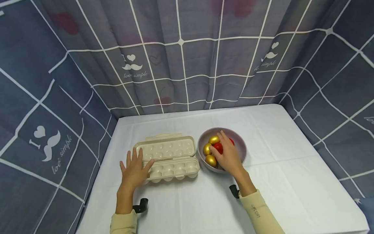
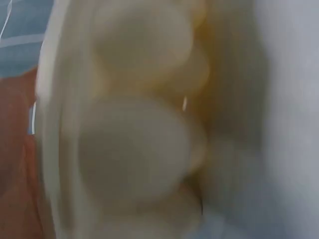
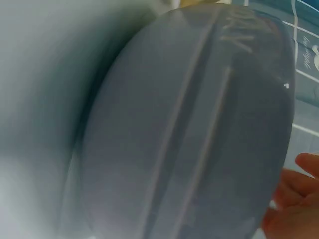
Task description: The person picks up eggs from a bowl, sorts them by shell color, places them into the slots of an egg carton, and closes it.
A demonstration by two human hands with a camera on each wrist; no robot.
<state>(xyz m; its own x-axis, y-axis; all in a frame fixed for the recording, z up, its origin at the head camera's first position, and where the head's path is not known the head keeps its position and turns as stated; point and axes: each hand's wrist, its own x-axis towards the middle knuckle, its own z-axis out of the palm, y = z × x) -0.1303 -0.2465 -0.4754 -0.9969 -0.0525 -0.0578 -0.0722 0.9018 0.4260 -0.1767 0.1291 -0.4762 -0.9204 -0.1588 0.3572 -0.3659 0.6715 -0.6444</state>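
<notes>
An open beige egg carton (image 1: 181, 166) lies on the table, its hollowed lid (image 1: 187, 146) folded back. My left hand (image 1: 133, 174) is spread over the carton's left end, thumb across the front row of hollows. Blurred rounded cups (image 2: 134, 149) of the carton fill most of the left wrist view. To the right stands a mauve-grey bowl (image 1: 241, 151) with gold eggs (image 1: 210, 160) and red eggs (image 1: 218, 148). My right hand (image 1: 230, 157) reaches over the bowl, thumb and fingers apart around a red egg. In the right wrist view, the bowl's outer wall (image 3: 184, 129) hides the eggs.
A white cloth (image 1: 277, 169) covers the table. Dark checked curtains (image 1: 198, 65) enclose its back and both sides. Black wrist camera mounts (image 1: 141, 205) stick out beside both wrists, below the beige sleeves (image 1: 258, 208).
</notes>
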